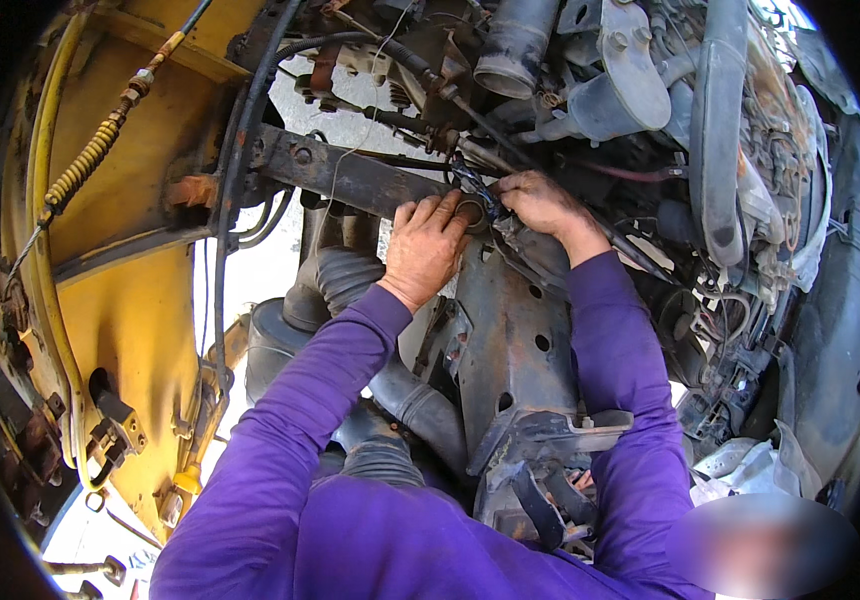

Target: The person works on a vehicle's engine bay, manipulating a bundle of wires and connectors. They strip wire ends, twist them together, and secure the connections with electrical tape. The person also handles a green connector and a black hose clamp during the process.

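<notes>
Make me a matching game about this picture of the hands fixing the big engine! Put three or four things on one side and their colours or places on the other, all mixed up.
Things:
1. sleeves
2. body panel
3. ribbed hose
4. left hand

Colours or places:
A. yellow, at the left of the picture
B. resting on a rusty metal bar, beside a small ring
C. purple
D. dark grey, running down just below the left hand

Right pairs: 1-C, 2-A, 3-D, 4-B
</notes>
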